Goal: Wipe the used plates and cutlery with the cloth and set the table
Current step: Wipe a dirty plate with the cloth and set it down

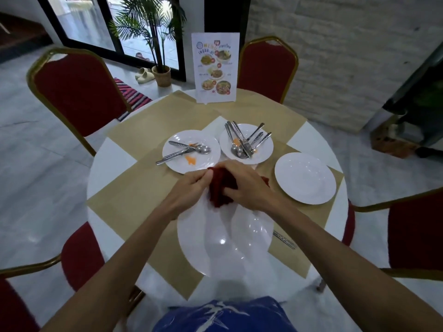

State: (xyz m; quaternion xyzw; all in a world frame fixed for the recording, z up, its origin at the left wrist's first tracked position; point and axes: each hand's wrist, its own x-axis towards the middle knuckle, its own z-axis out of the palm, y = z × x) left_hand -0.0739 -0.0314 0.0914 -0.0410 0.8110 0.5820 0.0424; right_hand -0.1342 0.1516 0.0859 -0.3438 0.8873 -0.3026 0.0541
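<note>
Both hands grip the dark red cloth (221, 188), bunched between them: the left hand (191, 185) pinches its left edge with curled fingers, and the right hand (244, 185) closes over its top and right side. The cloth sits at the far rim of the nearest white plate (223, 248), on the table (107, 161) just in front of the person. Just beyond the hands stand two soiled plates, one on the left (206, 137) and one in the middle (263, 152), each carrying cutlery (184, 149), with a clean plate (305, 178) near the right hand
</note>
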